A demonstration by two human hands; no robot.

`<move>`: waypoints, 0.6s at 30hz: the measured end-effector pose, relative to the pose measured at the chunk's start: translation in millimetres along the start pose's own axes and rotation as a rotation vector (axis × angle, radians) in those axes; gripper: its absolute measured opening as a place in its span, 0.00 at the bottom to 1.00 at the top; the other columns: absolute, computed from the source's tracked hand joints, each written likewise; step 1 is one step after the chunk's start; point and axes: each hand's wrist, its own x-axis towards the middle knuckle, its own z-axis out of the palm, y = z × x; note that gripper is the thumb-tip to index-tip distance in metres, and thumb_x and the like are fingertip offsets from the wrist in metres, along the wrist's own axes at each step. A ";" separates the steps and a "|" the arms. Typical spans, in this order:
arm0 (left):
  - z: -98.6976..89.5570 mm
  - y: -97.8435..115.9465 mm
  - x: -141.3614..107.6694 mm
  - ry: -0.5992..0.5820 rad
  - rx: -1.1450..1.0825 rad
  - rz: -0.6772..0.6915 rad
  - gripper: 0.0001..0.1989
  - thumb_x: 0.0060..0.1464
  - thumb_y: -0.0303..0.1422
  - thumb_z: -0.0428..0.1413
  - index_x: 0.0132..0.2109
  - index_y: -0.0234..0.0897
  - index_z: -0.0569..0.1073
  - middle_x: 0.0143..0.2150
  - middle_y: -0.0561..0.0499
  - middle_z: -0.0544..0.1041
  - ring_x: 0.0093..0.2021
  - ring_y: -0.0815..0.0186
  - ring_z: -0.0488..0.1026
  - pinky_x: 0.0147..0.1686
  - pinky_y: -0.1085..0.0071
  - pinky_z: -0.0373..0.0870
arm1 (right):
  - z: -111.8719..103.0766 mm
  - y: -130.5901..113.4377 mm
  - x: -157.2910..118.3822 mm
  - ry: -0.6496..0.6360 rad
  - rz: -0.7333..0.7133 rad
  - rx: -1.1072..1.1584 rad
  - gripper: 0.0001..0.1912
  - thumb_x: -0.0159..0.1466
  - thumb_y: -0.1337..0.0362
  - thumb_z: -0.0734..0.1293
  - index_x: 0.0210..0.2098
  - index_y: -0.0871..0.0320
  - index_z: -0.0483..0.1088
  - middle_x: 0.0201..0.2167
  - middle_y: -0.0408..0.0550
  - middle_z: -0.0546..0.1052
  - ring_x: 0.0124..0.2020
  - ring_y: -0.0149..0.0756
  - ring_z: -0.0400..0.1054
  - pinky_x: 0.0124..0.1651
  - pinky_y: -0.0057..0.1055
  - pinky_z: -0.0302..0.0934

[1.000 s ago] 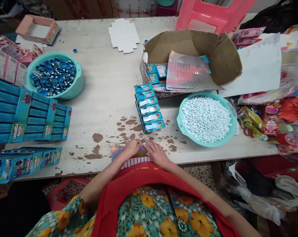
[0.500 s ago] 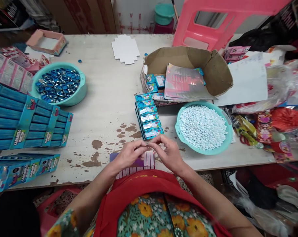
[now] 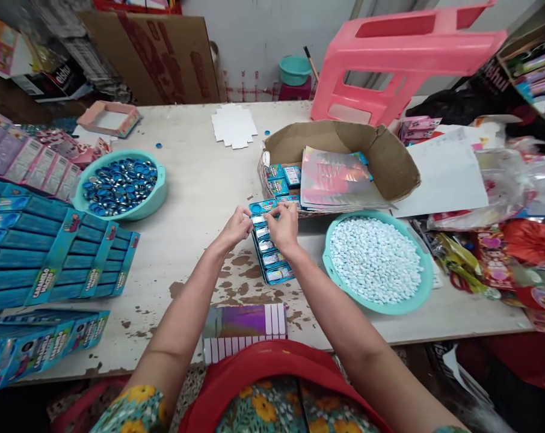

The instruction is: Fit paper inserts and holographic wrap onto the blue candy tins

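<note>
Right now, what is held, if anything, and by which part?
I cannot tell: left hand and right hand are at the row of small blue rectangular boxes, their fingertips too indistinct.

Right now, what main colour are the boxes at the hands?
The boxes are blue, best seen in the head view.

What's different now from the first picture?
The left hand and right hand left the shiny sheet and moved forward to the far end of the row of blue boxes. Whether they hold anything is too small to tell. The bowl of white pieces and cardboard box stayed put.
</note>
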 end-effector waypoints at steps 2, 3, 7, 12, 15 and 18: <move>6.5 -12.8 1.4 0.021 -0.018 -0.025 0.08 0.52 0.28 0.46 0.41 0.40 0.56 0.18 0.64 0.60 0.14 0.77 0.55 0.16 0.81 0.49 | 1.0 6.2 1.8 0.022 0.072 0.032 0.12 0.50 0.64 0.70 0.31 0.58 0.64 0.40 0.49 0.66 0.43 0.39 0.62 0.48 0.38 0.57; 10.0 -19.3 1.5 0.031 -0.002 -0.057 0.08 0.52 0.30 0.46 0.41 0.40 0.56 0.18 0.63 0.61 0.14 0.76 0.56 0.16 0.81 0.50 | 1.4 9.4 3.8 0.025 0.104 0.053 0.16 0.48 0.64 0.70 0.34 0.58 0.63 0.38 0.47 0.66 0.40 0.38 0.62 0.46 0.37 0.58; 17.1 -41.5 -0.4 0.067 0.113 -0.231 0.09 0.55 0.33 0.46 0.43 0.38 0.57 0.18 0.62 0.62 0.14 0.74 0.59 0.17 0.79 0.53 | 1.3 18.0 17.9 -0.019 0.144 0.121 0.15 0.48 0.64 0.69 0.34 0.58 0.62 0.32 0.43 0.68 0.34 0.35 0.64 0.42 0.35 0.59; 2.7 -71.5 -39.9 0.015 0.399 -0.120 0.15 0.56 0.43 0.47 0.40 0.36 0.67 0.29 0.51 0.74 0.27 0.68 0.71 0.28 0.73 0.64 | -30.9 6.1 -13.4 0.114 0.066 0.231 0.09 0.56 0.65 0.63 0.37 0.59 0.64 0.36 0.47 0.70 0.35 0.34 0.65 0.42 0.34 0.61; 3.4 -101.8 -91.3 -0.263 0.553 -0.135 0.18 0.52 0.45 0.52 0.43 0.38 0.73 0.41 0.48 0.77 0.38 0.63 0.73 0.36 0.71 0.65 | -64.7 0.9 -84.2 0.191 -0.110 0.237 0.10 0.60 0.64 0.62 0.42 0.55 0.65 0.41 0.49 0.69 0.39 0.35 0.65 0.41 0.34 0.62; 17.5 -130.1 -135.5 -0.449 0.647 -0.173 0.13 0.51 0.38 0.53 0.42 0.40 0.76 0.40 0.50 0.79 0.39 0.63 0.73 0.37 0.72 0.64 | -78.7 17.7 -159.5 -0.137 -0.350 0.273 0.09 0.60 0.67 0.64 0.40 0.51 0.68 0.34 0.46 0.72 0.35 0.35 0.67 0.37 0.33 0.64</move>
